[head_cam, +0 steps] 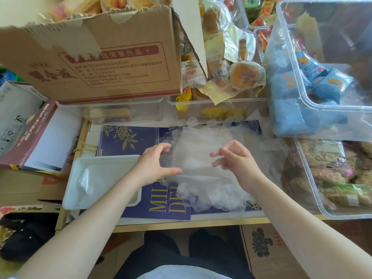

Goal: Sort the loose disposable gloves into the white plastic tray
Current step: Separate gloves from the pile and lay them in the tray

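Note:
A pile of clear disposable gloves (213, 194) lies on the blue bag in the middle of the table. Above the pile I hold one flat clear glove (193, 152) between both hands. My left hand (157, 166) pinches its left edge with thumb and fingers. My right hand (235, 158) pinches its right edge with curled fingers. The white plastic tray (70, 190) sits to the left of my left hand, with a folded clear glove (86, 180) lying inside it.
A large cardboard box (96, 57) stands behind the work area. Clear bins of snacks (322, 109) crowd the right side, and packaged cakes (241, 75) pile up at the back. Boxes (26, 127) lie to the left. The table's front edge (181, 224) runs below the pile.

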Demonstrator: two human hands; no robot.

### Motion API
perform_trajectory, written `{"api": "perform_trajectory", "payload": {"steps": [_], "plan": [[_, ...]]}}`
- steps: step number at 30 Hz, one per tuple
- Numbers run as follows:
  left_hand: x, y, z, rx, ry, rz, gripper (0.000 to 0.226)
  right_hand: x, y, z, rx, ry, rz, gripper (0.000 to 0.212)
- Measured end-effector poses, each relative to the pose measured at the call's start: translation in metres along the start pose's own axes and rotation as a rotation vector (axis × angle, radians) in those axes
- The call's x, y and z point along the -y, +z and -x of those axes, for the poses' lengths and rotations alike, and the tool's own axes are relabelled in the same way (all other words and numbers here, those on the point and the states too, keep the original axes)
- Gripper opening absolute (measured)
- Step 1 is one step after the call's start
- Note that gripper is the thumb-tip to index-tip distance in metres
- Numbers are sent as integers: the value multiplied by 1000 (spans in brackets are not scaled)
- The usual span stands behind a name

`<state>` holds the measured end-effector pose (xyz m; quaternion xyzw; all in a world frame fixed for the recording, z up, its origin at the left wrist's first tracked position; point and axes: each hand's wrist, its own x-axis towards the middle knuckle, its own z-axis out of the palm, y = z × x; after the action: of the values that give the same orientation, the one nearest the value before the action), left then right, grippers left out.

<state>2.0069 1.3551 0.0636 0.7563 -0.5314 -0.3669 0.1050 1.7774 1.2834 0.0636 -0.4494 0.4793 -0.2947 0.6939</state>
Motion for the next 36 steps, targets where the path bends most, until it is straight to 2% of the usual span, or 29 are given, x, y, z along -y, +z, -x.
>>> {"api": "perform_trajectory", "payload": {"steps": [1,3,5,7,8,11,13,14,16,17,19,21,25,27,29,31,34,36], "plan": [[-6,-2,0,52,-2,86,87,1,1,1,51,4,-2,22],[-15,-1,-3,134,-26,228,89,1,5,3,144,2,-4,20],[-21,4,-6,76,-22,455,61,2,7,4,210,8,-18,19],[-24,7,-6,-50,25,641,12,4,8,4,226,25,-15,20],[-25,8,-5,-103,45,669,5,3,8,4,208,38,10,20],[-20,12,-2,-198,14,740,19,-11,7,0,105,124,175,17],[-13,14,-3,-284,-55,734,22,-28,0,-5,20,115,482,7],[-8,14,-2,-329,-94,704,22,-36,-5,-7,4,85,741,18],[1,13,-1,-396,-152,638,25,-50,-16,-9,77,55,1194,62],[4,11,1,-419,-169,599,26,-56,-20,-9,115,59,1306,78],[10,8,3,-450,-193,492,29,-67,-23,-7,179,51,1446,88],[15,6,5,-472,-220,438,32,-77,-25,-7,200,10,1569,79],[22,4,6,-488,-252,428,33,-81,-25,-8,127,-103,1643,46],[23,4,7,-481,-239,480,32,-81,-26,-10,88,-126,1613,39],[20,3,11,-459,-199,537,31,-76,-27,-13,35,-92,1423,37],[14,1,15,-387,-125,610,28,-63,-23,-17,-35,20,1075,31],[0,-5,24,-172,14,732,21,-34,-18,-17,-175,222,439,25],[-6,-8,25,-34,100,742,19,-14,-17,-13,-173,274,172,21]]}}
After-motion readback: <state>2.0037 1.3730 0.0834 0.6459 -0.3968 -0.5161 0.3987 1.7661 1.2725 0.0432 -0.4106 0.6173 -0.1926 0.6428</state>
